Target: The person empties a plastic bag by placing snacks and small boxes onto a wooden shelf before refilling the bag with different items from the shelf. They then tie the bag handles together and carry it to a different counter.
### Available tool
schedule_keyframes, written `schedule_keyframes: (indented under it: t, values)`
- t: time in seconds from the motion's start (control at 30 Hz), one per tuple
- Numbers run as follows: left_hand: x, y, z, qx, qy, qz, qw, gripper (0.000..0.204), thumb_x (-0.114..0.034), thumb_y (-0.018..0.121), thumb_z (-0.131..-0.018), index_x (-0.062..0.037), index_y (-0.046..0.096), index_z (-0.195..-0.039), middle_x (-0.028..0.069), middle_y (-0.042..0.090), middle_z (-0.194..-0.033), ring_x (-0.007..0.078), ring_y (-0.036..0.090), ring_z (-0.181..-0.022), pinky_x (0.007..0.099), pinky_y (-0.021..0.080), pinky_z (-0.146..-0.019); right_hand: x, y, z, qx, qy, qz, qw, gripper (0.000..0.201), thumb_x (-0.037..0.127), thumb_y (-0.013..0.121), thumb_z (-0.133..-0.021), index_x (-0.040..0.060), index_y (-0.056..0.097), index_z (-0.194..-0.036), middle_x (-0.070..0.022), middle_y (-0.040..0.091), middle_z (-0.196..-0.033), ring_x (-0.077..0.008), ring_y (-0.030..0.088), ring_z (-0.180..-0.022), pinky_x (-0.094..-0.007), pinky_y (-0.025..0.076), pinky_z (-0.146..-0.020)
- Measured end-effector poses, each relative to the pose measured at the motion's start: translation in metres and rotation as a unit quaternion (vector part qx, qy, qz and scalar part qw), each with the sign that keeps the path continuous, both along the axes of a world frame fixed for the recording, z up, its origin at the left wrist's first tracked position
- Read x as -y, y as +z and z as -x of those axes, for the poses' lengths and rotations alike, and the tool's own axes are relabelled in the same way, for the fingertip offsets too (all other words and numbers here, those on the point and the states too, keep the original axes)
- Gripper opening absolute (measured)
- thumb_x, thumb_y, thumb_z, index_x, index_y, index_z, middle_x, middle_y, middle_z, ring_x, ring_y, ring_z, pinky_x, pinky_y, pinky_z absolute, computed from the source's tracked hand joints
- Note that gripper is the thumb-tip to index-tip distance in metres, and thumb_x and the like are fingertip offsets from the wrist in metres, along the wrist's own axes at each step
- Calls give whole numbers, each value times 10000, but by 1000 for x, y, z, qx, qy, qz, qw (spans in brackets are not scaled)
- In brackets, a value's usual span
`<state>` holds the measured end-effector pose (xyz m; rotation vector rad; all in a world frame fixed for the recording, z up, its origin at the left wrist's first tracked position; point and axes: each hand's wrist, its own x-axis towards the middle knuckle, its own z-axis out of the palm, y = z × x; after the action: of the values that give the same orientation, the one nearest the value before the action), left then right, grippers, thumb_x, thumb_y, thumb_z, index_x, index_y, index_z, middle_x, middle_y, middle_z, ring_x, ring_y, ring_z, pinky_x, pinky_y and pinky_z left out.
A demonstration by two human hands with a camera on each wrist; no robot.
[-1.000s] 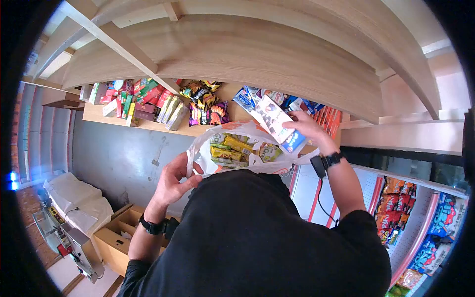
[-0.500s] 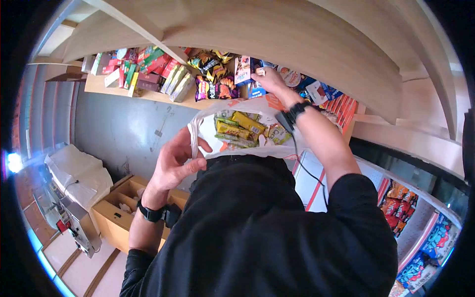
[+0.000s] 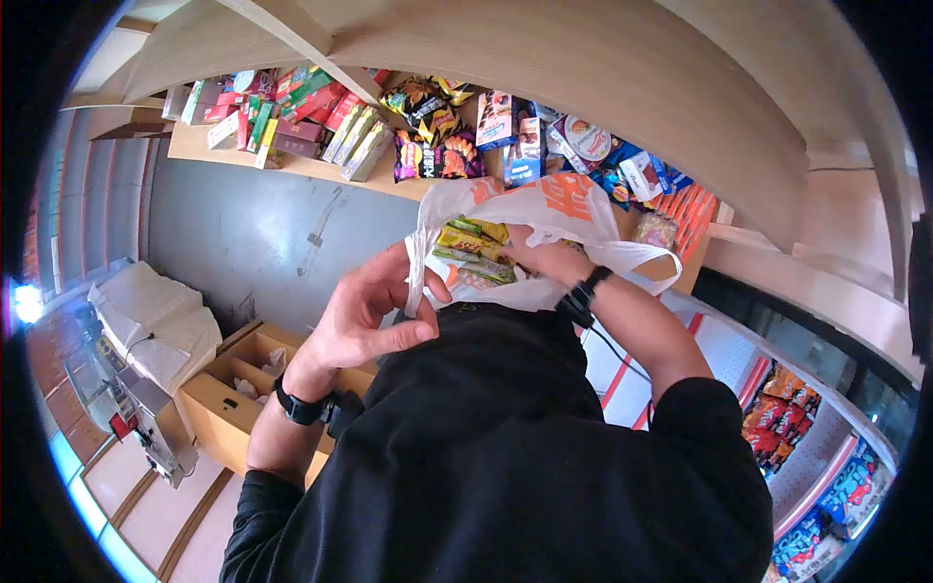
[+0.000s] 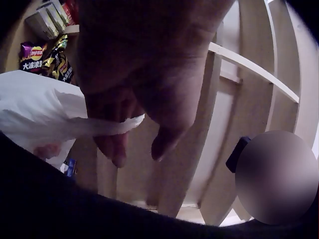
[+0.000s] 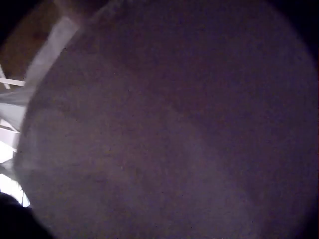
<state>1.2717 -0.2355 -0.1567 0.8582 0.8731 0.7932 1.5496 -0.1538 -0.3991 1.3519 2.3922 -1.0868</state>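
In the head view a white plastic bag with orange print [image 3: 573, 206] lies open against the person's front, yellow and green packets [image 3: 476, 255] inside. The left hand [image 3: 384, 306] has its fingers hooked through the bag's left handle [image 3: 418, 272]; in the left wrist view the handle [image 4: 99, 127] crosses the fingers of the left hand [image 4: 144, 84], thumb apart. The right hand [image 3: 546, 258] reaches into the bag, its fingertips hidden, so whether it holds anything cannot be seen. Pale, blurred bag plastic [image 5: 164, 129] fills most of the right wrist view.
Beyond the bag, a wooden shelf [image 3: 321, 173] bears coloured boxes [image 3: 360, 141], black and purple chip bags [image 3: 437, 157] and blue-and-white boxes [image 3: 525, 155]. An open cardboard box [image 3: 228, 403] stands at lower left, a snack rack [image 3: 777, 418] at right.
The right hand, earlier on a white and blue box over the bag, went to the blue boxes on the shelf and is now down in the bag. The left hand has shifted slightly right with the handle.
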Motion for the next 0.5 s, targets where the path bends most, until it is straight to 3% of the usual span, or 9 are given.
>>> schedule_keyframes:
  t: [0.03,0.07,0.1,0.2,0.33,0.43,0.5]
  values:
    - [3,1,0,-2,-6,7,1000,797,-55,835,-838,-7,411,-1512,117,654,-1171,157,668,-865,297,553,-806,-11,24,13,27,-23,174,984,370,228,612,-964,-21,584,-1236,-244,657,-1210,-359,670,-1076,-477,545,-872]
    - [7,0,1,-9,-11,5,1000,795,-57,837,-837,-8,415,-1510,115,654,-1169,159,673,-865,300,553,-807,-21,47,25,79,-52,325,941,410,231,611,-965,-38,558,-1268,-266,646,-1240,-375,669,-1087,-479,542,-897]
    - [10,-1,3,-15,-15,1,1000,794,-58,838,-835,-9,419,-1507,113,653,-1167,162,677,-865,303,554,-807,-20,30,28,70,-78,342,934,407,237,609,-964,-30,562,-1268,-255,651,-1236,-371,669,-1087,-477,541,-899]
    - [15,0,5,-26,-13,1,1000,793,-67,845,-830,-11,427,-1501,108,654,-1162,166,686,-865,308,554,-810,1,-25,18,-61,-160,283,944,399,253,604,-964,-6,573,-1266,-223,666,-1223,-359,669,-1084,-472,538,-904]
    - [17,-1,7,-25,-4,0,1000,792,-73,849,-829,-11,432,-1499,105,655,-1158,163,687,-865,309,553,-817,15,-19,-8,-164,-226,197,940,390,275,598,-963,27,588,-1264,-180,687,-1205,-343,669,-1081,-465,533,-910]
    - [17,-1,8,-24,-6,6,1000,778,-74,844,-834,-10,437,-1495,103,656,-1155,158,683,-865,309,551,-827,-1,2,2,73,-90,168,979,446,319,610,-944,67,570,-1310,-149,680,-1248,-337,667,-1091,-452,527,-925]
    - [15,0,4,-23,-5,2,1000,770,-78,843,-837,-10,441,-1491,99,655,-1154,156,679,-869,307,549,-831,9,-14,2,-25,-37,92,995,534,292,680,-895,-17,531,-1303,-262,608,-1300,-388,609,-1187,-458,497,-995]
